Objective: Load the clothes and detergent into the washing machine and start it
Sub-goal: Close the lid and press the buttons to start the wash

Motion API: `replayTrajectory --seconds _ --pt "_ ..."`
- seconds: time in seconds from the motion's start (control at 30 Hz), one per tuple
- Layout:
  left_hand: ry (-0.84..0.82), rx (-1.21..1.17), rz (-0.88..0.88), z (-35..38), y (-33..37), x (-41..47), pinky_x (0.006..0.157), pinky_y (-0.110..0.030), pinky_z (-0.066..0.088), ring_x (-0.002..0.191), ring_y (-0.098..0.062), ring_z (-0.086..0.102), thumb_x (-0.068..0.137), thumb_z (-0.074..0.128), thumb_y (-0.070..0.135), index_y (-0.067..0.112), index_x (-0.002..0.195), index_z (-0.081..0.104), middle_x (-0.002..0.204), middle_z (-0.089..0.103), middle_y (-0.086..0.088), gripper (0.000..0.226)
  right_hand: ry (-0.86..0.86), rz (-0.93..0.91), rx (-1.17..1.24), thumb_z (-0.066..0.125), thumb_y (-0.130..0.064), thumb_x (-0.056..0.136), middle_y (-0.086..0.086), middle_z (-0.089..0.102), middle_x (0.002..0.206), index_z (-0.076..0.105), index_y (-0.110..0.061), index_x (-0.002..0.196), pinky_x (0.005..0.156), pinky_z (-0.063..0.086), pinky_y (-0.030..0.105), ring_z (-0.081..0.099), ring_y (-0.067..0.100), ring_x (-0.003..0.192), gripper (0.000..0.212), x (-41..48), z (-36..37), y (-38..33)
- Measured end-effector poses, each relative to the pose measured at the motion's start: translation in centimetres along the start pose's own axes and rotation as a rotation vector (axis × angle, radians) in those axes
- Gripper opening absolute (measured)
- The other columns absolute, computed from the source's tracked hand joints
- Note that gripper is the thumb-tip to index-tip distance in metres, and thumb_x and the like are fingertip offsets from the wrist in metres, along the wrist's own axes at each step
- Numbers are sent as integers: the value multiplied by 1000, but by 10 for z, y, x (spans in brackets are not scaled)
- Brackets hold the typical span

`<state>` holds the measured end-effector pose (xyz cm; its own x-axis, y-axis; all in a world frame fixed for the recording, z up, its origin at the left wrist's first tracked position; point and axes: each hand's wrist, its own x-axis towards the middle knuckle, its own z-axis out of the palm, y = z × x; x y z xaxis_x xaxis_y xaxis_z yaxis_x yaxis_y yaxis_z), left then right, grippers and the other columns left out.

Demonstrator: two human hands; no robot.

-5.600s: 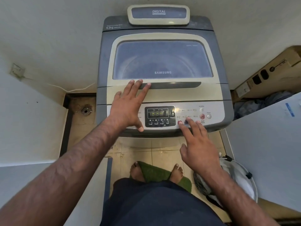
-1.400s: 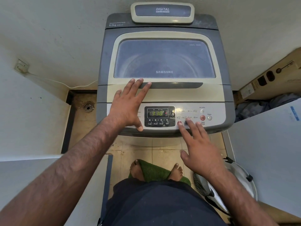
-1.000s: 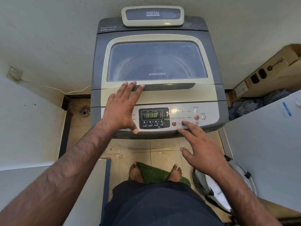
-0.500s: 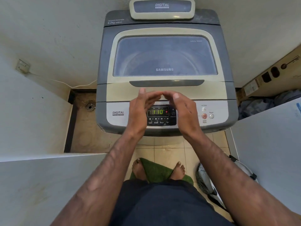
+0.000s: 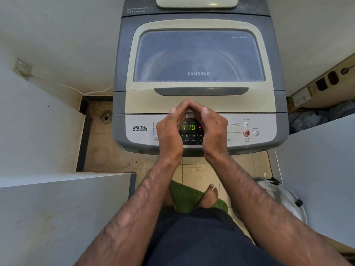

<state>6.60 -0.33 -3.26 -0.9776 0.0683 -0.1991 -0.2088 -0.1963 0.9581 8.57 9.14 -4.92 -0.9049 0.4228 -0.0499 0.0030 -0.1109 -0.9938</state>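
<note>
A grey and cream top-loading washing machine (image 5: 199, 104) stands against the wall with its tinted lid (image 5: 197, 56) closed; what is in the drum cannot be made out. Its display (image 5: 189, 127) reads 1:10 with a red light beside it. My left hand (image 5: 170, 131) and my right hand (image 5: 210, 129) are cupped around the display, fingertips touching above it. Neither hand holds anything. The red start/pause button (image 5: 246, 133) and the power button (image 5: 255, 133) lie right of my right hand.
A white surface (image 5: 48, 208) is at my left and another (image 5: 326, 169) at my right. A cardboard box (image 5: 322, 85) leans at the right. A floor drain (image 5: 105, 118) sits left of the machine. A green mat (image 5: 184, 196) lies under my feet, with a white fan (image 5: 284, 200) on the floor.
My left hand left the lid and my right hand left the buttons; both came together around the display. The display settled at 1:10.
</note>
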Motion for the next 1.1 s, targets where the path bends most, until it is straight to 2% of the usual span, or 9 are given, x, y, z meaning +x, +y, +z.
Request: replayTrajectory --seconds 0.1,0.27,0.33,0.47,0.57,0.83,1.1 --pt "1 8 -1 -1 -2 2 110 -27 49 128 -12 64 106 32 27 2 133 65 136 69 -8 49 -11 -13 -56 39 -18 106 10 74 125 71 -2 127 105 54 48 69 23 120 41 1 0 3" --pt "-10 49 7 -4 -4 5 99 -17 51 126 -8 64 109 34 24 4 136 64 137 68 -6 46 -7 -30 -94 40 -21 105 8 74 125 72 -5 126 103 55 49 69 22 119 41 2 0 2" --pt "-21 53 10 -5 -4 5 99 -17 51 127 -8 63 108 34 27 5 137 64 138 67 -5 46 -5 -23 -98 40 -21 105 7 74 124 72 -6 126 101 56 45 70 21 118 41 2 1 0" --pt "-28 57 14 -6 -5 6 108 -25 50 130 -9 61 104 35 32 6 136 64 139 67 -5 51 -15 -27 -103 39 -20 105 6 75 124 71 -4 126 98 57 35 70 19 117 41 2 0 -1" --pt "-41 82 15 -8 -6 6 113 -33 47 132 -10 60 106 34 31 7 136 64 139 67 -4 49 -22 -22 -106 38 -17 106 6 75 123 71 -4 127 96 56 32 70 19 117 41 3 0 -1" --pt "-54 78 6 -10 -9 7 115 -39 46 134 -12 59 107 34 32 11 135 65 141 65 -4 47 -28 -16 -109 38 -14 108 7 74 123 70 -3 127 89 55 22 70 17 115 39 1 1 -5" --pt "-63 84 8 -10 -11 8 115 -43 46 134 -13 58 107 34 35 14 136 65 141 65 -3 47 -32 -19 -114 37 -13 108 7 74 122 70 -3 127 89 55 21 70 16 115 39 1 0 -3"
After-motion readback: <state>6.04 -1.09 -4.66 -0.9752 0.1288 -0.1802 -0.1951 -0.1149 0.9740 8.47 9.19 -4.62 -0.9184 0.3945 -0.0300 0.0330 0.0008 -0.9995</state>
